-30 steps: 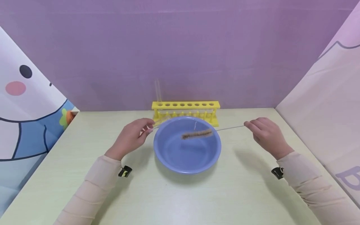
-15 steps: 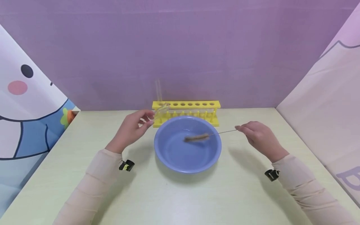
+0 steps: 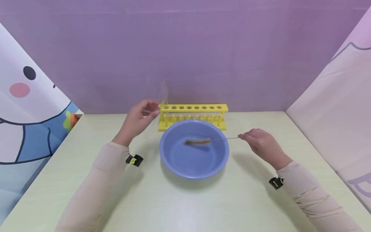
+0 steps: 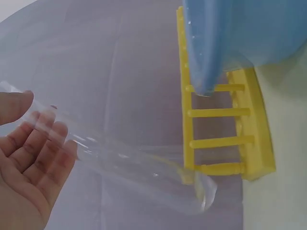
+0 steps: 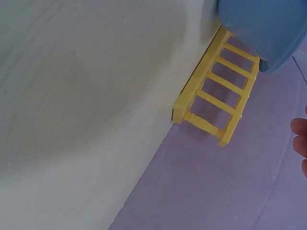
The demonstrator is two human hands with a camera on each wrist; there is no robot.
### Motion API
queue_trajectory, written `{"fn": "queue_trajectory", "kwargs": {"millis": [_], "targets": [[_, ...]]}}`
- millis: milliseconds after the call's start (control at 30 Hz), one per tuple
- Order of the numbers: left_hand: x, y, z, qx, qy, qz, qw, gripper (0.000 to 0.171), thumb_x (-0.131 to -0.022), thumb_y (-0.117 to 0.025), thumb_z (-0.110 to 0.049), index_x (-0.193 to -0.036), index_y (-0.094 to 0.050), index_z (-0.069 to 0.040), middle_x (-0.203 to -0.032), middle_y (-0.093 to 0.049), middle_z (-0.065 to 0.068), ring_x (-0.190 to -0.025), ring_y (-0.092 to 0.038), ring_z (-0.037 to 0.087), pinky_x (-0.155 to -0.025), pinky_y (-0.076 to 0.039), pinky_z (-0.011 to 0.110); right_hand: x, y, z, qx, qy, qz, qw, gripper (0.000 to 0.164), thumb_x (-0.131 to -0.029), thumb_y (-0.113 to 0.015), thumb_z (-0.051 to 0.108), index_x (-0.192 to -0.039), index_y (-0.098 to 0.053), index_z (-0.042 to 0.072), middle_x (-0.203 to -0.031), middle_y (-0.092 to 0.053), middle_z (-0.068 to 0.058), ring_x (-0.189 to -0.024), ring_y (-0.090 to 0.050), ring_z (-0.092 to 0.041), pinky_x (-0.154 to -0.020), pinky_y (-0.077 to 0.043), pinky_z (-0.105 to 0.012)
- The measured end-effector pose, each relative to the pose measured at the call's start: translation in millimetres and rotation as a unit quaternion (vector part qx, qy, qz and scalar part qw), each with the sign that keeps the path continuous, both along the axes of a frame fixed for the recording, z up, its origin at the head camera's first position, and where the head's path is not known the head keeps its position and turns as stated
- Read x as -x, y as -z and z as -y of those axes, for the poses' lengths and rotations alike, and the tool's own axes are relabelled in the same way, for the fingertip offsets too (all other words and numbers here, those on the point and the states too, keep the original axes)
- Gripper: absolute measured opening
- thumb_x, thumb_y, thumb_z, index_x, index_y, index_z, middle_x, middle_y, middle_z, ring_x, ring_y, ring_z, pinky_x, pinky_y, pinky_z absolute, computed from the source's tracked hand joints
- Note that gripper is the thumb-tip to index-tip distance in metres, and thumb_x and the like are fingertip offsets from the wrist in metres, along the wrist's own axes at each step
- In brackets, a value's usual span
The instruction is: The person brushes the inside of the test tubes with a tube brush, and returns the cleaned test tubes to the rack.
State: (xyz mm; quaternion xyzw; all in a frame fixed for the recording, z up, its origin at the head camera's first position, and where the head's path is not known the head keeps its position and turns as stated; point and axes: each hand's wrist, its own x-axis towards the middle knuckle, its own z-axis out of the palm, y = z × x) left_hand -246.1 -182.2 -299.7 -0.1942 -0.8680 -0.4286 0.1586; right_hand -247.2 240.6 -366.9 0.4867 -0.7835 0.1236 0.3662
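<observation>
My left hand (image 3: 136, 120) pinches a clear glass test tube (image 4: 129, 165) between thumb and fingertips, beside the left end of the yellow test tube rack (image 3: 193, 108). The tube leans steeply, and its wide mouth overlaps the rack end in the left wrist view. Thumb and fingertips of my right hand (image 3: 261, 145) grip the thin wire handle of a test tube brush (image 3: 198, 141). The brush's brown bristles hang level over the blue basin (image 3: 166, 161). Only a few right fingertips (image 5: 300, 127) show in the right wrist view; the bristles are out of that frame.
Another clear test tube (image 3: 164, 87) stands in the rack's leftmost hole, faint against the purple backdrop (image 3: 232, 58). The basin sits on the pale table (image 3: 191, 206) right in front of the rack. Printed cloths hang on both sides.
My left hand has risen toward the rack's left end, and its test tube has tipped from nearly level to steep. My right hand has moved left and slightly down with the brush.
</observation>
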Motion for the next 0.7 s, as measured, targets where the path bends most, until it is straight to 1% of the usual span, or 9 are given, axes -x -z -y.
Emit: {"fn": "queue_trajectory", "kwargs": {"millis": [167, 300, 467, 567, 700], "targets": [[12.0, -10.8, -8.6, -0.01, -0.006, 0.007, 0.9999, 0.032, -0.092, -0.061, -0.015, -0.121, -0.054, -0.002, -0.111, -0.061, 0.012, -0.103, -0.057, 0.024, -0.088, -0.05, 0.041, -1.3, 1.6, 3.0, -0.006, -0.002, 0.005, 1.0, 0.045, -0.057, -0.067, -0.025, -0.095, -0.07, 0.0, -0.079, -0.068, -0.006, -0.071, -0.062, -0.021, -0.065, -0.053, -0.035], [21.1, -19.8, -15.2, -0.022, -0.002, 0.0, 0.9998, 0.033, -0.092, -0.061, -0.015, -0.121, -0.054, 0.0, -0.111, -0.06, 0.013, -0.103, -0.057, 0.024, -0.089, -0.049, 0.04, -1.6, 2.9, 4.3, -0.01, -0.002, 0.007, 1.0, 0.046, -0.057, -0.066, -0.025, -0.095, -0.07, 0.0, -0.079, -0.068, -0.006, -0.071, -0.062, -0.021, -0.064, -0.053, -0.034], [30.3, -29.9, -23.3, -0.055, 0.004, 0.0, 0.9985, 0.032, -0.092, -0.061, -0.013, -0.119, -0.054, 0.002, -0.11, -0.06, 0.015, -0.103, -0.057, 0.024, -0.089, -0.048, 0.04, -1.9, 4.0, 5.1, -0.013, -0.004, 0.013, 1.0, 0.045, -0.057, -0.067, -0.024, -0.095, -0.07, 0.0, -0.08, -0.068, -0.006, -0.071, -0.062, -0.021, -0.065, -0.053, -0.035], [35.0, -34.5, -28.1, -0.071, 0.004, 0.006, 0.9974, 0.032, -0.091, -0.062, -0.013, -0.119, -0.054, 0.001, -0.109, -0.06, 0.014, -0.102, -0.057, 0.022, -0.09, -0.048, 0.039, -2.0, 5.1, 5.4, -0.017, -0.004, 0.019, 1.0, 0.044, -0.057, -0.067, -0.023, -0.094, -0.071, -0.001, -0.08, -0.069, -0.006, -0.071, -0.062, -0.02, -0.065, -0.053, -0.034], [42.4, -38.6, -34.7, -0.078, 0.004, 0.012, 0.9968, 0.033, -0.091, -0.063, -0.015, -0.12, -0.054, -0.002, -0.109, -0.06, 0.01, -0.101, -0.057, 0.019, -0.089, -0.048, 0.034, -2.4, 7.3, 5.7, -0.026, -0.002, 0.029, 0.999, 0.042, -0.058, -0.068, -0.022, -0.094, -0.071, -0.001, -0.08, -0.07, -0.006, -0.071, -0.062, -0.019, -0.065, -0.053, -0.033]]}}
